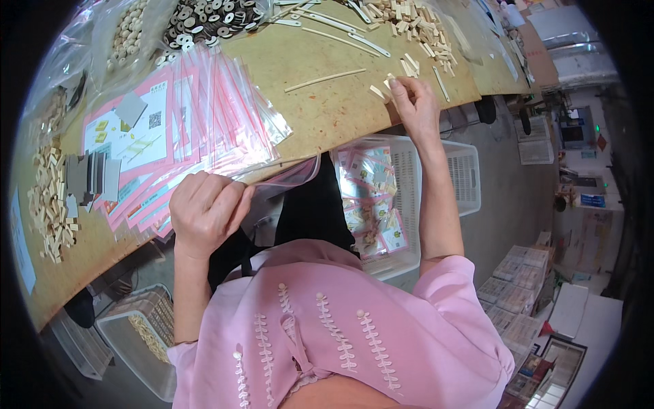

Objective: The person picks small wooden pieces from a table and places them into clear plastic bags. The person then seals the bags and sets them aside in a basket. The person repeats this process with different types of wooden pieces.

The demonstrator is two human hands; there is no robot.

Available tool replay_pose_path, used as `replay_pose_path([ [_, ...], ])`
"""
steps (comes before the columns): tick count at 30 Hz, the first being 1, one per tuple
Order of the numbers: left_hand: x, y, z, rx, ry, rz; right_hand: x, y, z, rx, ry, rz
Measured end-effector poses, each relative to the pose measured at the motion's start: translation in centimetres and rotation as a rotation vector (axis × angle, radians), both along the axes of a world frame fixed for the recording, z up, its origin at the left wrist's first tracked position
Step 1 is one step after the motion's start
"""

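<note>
At the table's front edge, my left hand is curled around the edge of a clear zip bag. The bag's mouth stretches rightward, sagging below the tabletop. Beside that hand spreads a fan of clear zip bags with red seals and pink printed cards. Farther right, my right hand pinches a small wooden block between thumb and fingers. Another wooden block lies just left of it, and a few more blocks lie behind it.
A thin wooden stick lies mid-table. Behind are white strips, a block heap, round washers and wooden beads. Grey pieces and more blocks sit left. A white crate below holds filled packets.
</note>
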State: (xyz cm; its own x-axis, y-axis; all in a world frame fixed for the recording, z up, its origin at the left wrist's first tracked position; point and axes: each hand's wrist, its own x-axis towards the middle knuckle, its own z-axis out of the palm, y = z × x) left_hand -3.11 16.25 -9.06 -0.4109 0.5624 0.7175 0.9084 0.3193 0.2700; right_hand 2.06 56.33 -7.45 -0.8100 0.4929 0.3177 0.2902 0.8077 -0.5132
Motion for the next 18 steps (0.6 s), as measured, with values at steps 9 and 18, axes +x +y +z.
replay_pose_path([
  [9, 0.1, -0.1, 0.1, -0.006, -0.006, -0.008, 0.1, -2.1, -0.4, 0.139, -0.040, 0.074],
  [18, 1.1, -1.7, 1.0, -0.019, -0.214, -0.152, 2.2, -6.1, 3.0, -0.717, -0.026, 0.370],
])
